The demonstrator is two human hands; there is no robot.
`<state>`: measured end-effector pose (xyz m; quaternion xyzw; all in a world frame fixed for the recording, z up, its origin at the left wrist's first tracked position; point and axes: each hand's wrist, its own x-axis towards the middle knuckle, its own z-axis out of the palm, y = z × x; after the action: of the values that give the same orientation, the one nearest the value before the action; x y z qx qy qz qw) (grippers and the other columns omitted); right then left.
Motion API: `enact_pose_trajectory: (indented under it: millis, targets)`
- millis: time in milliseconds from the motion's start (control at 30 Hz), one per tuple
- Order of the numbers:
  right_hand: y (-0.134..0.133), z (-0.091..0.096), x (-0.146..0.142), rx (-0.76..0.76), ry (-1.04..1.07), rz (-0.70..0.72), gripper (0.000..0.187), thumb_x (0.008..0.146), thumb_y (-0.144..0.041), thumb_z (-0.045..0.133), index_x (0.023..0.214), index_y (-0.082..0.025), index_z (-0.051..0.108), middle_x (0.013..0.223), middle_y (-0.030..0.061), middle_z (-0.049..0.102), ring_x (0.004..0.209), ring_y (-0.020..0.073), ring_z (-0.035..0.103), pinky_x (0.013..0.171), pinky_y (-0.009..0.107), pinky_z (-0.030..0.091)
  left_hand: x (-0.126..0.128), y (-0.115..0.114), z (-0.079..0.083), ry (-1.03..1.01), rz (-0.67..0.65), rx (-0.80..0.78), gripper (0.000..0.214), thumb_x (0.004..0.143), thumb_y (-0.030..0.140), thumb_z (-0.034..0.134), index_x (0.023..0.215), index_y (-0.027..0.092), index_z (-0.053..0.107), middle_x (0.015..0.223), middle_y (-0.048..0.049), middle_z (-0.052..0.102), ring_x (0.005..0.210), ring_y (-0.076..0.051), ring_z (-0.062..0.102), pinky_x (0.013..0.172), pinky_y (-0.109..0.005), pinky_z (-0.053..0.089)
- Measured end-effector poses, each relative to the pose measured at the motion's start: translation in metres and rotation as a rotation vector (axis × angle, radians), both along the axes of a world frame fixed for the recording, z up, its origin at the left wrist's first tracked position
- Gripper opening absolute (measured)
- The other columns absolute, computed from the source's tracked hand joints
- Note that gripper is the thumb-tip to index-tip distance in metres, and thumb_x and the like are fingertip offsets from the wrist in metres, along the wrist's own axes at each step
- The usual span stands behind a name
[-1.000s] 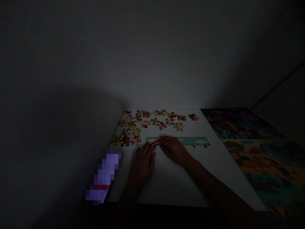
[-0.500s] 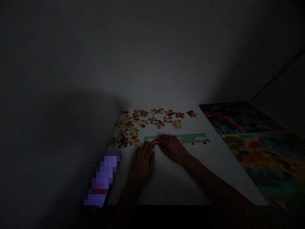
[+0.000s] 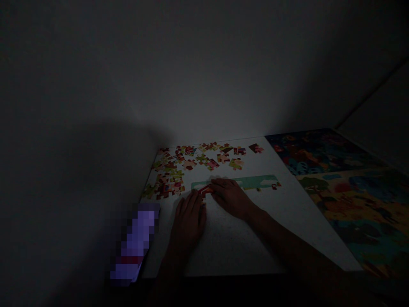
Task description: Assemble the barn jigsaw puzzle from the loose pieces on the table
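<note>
The scene is very dark. My left hand [image 3: 189, 217] lies flat on the white table [image 3: 230, 243], fingers stretched toward a small red puzzle piece [image 3: 205, 190]. My right hand [image 3: 230, 197] rests just to its right, fingers curled down onto that red piece at the left end of an assembled green strip of puzzle [image 3: 252, 182]. Both hands meet at the piece.
Several loose colourful puzzle pieces [image 3: 179, 170] are scattered along the table's far left. Two finished colourful puzzles [image 3: 348, 192] cover the right side. A lit, blurred phone screen [image 3: 136, 241] lies at the table's left edge. A wall stands right behind the table.
The hands stay at the same red piece. The whole view has drifted slightly up and left as my head moved; nothing on the table has shifted.
</note>
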<state>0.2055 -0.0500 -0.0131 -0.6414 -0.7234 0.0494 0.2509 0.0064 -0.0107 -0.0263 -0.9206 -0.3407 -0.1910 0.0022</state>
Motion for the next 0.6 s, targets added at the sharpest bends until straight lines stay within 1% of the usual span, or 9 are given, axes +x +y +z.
enact_pose_trajectory:
  millis: [233, 400, 600]
  targets:
    - [0.001, -0.002, 0.002, 0.022, 0.004, 0.014, 0.032, 0.095, -0.024, 0.052, 0.125, -0.02, 0.063, 0.132, 0.0107, 0.062, 0.123, 0.025, 0.055, 0.103, 0.044, 0.042, 0.003, -0.001, 0.002, 0.022, 0.029, -0.015, 0.039, 0.099, 0.029, 0.038, 0.131, 0.017, 0.057, 0.139, -0.0113, 0.057, 0.131, -0.025, 0.051, 0.11, -0.05, 0.04]
    - [0.002, -0.008, 0.002, 0.045, 0.003, 0.011, 0.032, 0.095, -0.025, 0.052, 0.125, -0.022, 0.063, 0.132, 0.0107, 0.063, 0.123, 0.0243, 0.056, 0.103, 0.044, 0.042, 0.001, -0.002, -0.002, -0.011, 0.035, 0.007, 0.039, 0.099, 0.027, 0.037, 0.131, 0.016, 0.057, 0.14, -0.0119, 0.056, 0.131, -0.025, 0.051, 0.111, -0.049, 0.039]
    - [0.002, -0.012, 0.004, 0.071, 0.022, 0.012, 0.032, 0.094, -0.025, 0.053, 0.125, -0.021, 0.063, 0.132, 0.0108, 0.063, 0.123, 0.0246, 0.056, 0.104, 0.044, 0.042, -0.003, 0.0, -0.003, -0.078, 0.068, 0.016, 0.044, 0.098, 0.026, 0.037, 0.137, 0.013, 0.051, 0.142, -0.014, 0.054, 0.131, -0.025, 0.05, 0.108, -0.045, 0.043]
